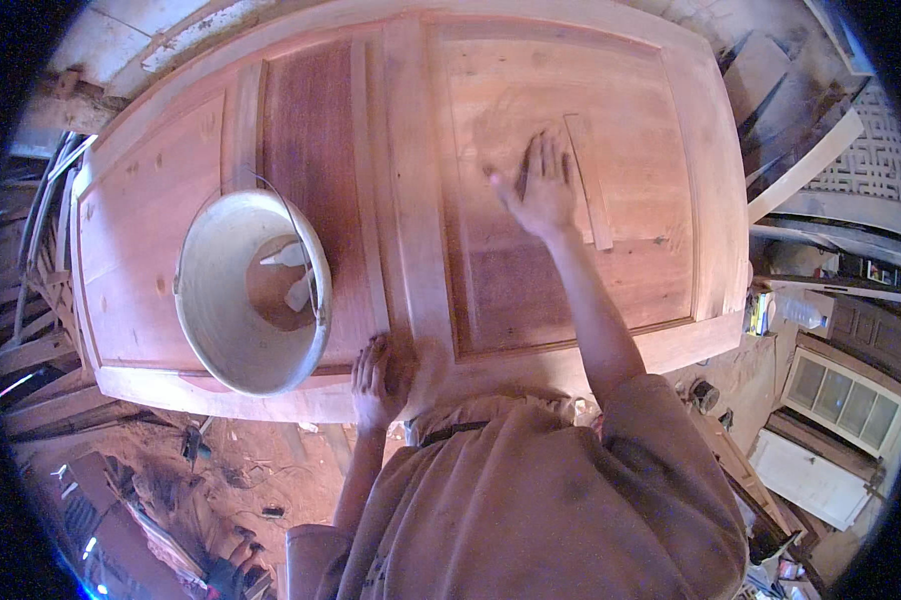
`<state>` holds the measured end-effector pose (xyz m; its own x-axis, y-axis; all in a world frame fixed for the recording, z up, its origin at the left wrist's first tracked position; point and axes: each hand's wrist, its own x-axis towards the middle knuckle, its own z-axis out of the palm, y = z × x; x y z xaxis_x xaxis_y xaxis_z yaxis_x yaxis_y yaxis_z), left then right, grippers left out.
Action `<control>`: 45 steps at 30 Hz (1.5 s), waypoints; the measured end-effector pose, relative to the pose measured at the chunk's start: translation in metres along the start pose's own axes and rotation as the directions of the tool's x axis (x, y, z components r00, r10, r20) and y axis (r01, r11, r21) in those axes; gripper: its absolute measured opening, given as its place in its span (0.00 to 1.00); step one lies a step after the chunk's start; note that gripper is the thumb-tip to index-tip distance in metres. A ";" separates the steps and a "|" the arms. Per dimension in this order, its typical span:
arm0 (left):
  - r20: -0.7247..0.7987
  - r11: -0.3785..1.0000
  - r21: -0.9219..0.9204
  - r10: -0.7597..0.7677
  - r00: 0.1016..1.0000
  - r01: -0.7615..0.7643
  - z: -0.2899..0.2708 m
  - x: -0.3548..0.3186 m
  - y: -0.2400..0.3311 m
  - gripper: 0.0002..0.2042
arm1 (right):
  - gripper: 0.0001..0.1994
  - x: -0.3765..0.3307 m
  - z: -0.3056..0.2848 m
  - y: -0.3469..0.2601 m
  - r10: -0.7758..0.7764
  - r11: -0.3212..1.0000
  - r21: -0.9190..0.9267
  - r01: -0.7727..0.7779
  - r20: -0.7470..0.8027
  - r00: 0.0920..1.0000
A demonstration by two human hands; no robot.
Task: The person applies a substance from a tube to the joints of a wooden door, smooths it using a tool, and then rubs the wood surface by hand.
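Observation:
A large panelled wooden door lies flat in front of me. My right hand is over its right panel, fingers and thumb spread, holding nothing. Just right of those fingers lies a thin flat wood strip, slanted on the panel. My left hand rests on the door's near edge, fingers laid forward, with a dark patch beside it that looks like shadow. Left of that hand a pale bucket with a wire handle stands on the door. Inside it are brown material and a whitish piece I cannot identify.
Wood pieces are piled beyond the door's left end. Long boards and a patterned lattice stand at the right. A framed window sash is at the lower right. Reddish dust and debris cover the ground at the lower left.

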<state>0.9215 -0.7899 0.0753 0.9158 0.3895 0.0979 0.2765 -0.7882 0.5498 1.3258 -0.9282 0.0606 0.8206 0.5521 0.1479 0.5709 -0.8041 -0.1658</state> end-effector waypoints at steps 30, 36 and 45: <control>0.003 1.000 -0.019 0.009 1.000 -0.009 0.001 -0.008 -0.006 0.27 | 0.33 -0.029 -0.025 -0.020 -0.063 0.998 -0.007 0.063 -0.062 0.996; -0.001 0.997 -0.071 0.003 1.000 -0.003 -0.006 0.001 0.004 0.27 | 0.24 -0.042 -0.042 0.006 0.061 0.925 0.381 0.015 -0.189 0.980; -0.025 1.000 -0.015 0.010 1.000 -0.010 0.001 -0.003 0.000 0.26 | 0.50 -0.064 -0.029 -0.045 -0.138 0.981 0.154 0.116 0.143 0.980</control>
<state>0.9189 -0.7918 0.0744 0.9107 0.3940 0.1242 0.2628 -0.7846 0.5616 1.2465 -0.9341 0.0868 0.7291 0.6838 0.0288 0.6597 -0.6908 -0.2960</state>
